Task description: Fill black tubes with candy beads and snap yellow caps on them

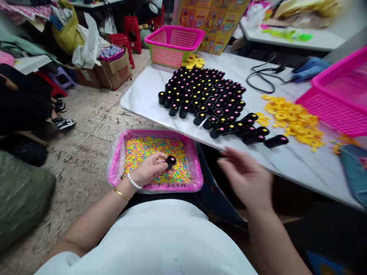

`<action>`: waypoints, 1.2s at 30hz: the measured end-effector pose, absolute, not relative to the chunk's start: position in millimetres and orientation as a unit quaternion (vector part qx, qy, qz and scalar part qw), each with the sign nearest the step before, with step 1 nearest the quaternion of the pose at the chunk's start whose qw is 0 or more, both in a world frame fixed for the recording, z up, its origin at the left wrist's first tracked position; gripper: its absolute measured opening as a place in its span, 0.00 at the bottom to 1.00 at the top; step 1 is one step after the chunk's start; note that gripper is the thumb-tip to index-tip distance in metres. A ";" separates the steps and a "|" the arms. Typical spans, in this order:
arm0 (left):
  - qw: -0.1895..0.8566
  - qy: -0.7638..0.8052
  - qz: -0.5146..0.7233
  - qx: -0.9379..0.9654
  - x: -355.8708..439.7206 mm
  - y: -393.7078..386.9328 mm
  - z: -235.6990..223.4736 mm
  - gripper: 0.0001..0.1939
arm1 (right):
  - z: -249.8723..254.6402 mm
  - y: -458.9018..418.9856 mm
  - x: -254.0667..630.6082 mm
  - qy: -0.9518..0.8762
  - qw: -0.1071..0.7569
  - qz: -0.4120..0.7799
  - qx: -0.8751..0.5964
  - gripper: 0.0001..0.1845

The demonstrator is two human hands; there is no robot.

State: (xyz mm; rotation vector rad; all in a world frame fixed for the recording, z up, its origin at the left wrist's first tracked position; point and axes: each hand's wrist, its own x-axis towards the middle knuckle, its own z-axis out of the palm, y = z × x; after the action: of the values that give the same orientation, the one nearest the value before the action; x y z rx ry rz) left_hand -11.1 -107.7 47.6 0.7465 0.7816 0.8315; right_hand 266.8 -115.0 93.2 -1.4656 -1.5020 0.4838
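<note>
Right hand (248, 179) blurred, pink basket (341, 91) cropped

A dark green sack (23, 198) sits on the floor at left; red stools (132, 33) stand near a cardboard box (116, 72).

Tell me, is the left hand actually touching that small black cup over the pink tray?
Touching. The head view shows the left hand with its thumb and fingers against the side of the small black cup.
</note>
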 end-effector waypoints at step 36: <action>0.233 0.361 0.031 0.902 -59.9 -163.9 66.9 0.09 | 41.9 -84.8 182.7 -0.643 0.261 0.650 -0.311 0.17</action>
State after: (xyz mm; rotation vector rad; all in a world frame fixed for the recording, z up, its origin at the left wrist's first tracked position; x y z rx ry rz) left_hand -59.9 -163.9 66.9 2.4784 0.9910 0.0858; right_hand 182.7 -84.8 41.9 -0.8415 -1.7404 1.7599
